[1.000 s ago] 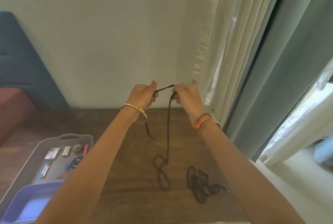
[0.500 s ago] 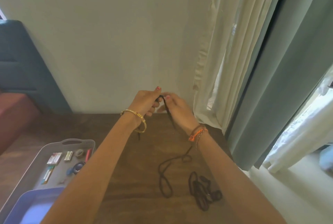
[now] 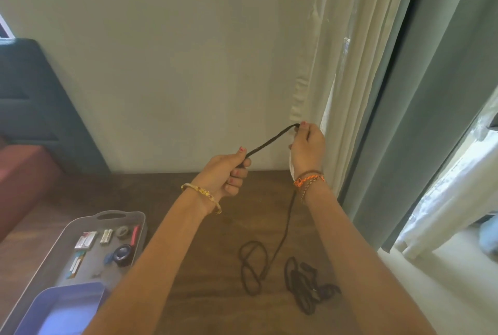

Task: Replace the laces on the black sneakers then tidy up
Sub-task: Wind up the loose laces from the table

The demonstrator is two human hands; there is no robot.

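While held taut between both hands above the table [image 3: 210, 240], black lace [image 3: 272, 141] slants up from lower left to upper right, w/ long axis on that diagonal. Left hand [image 3: 225, 173] fisted round lower end, thumb up, fingers curled tight on it. Right hand [image 3: 307, 150] higher & farther out, by the curtain [image 3: 347, 92], pinching the lace's top bend betw. thumb and fingertips. From right hand, rest of same lace drops past the wrist, down to the tabletop, ending in a loose figure-eight loop [image 3: 252, 267] near centre. Second lace [image 3: 307, 285] bunched in a tangle just right of that loop, apart from both hands. No sneakers in view, so can't tell whether this is an old lace or a new one; prob. being straightened or gathered for winding. Slack tail lies below & toward the body from the right hand's pinch, so right hand is the nearer one to feed more length; left acts as anchor. Risk: trailing loop could snag the tangled lace beside it when pulled. Grey tray [image 3: 80, 229] w/ small odds and ends at lower left, blue lid [image 3: 62, 307] lying on its near end
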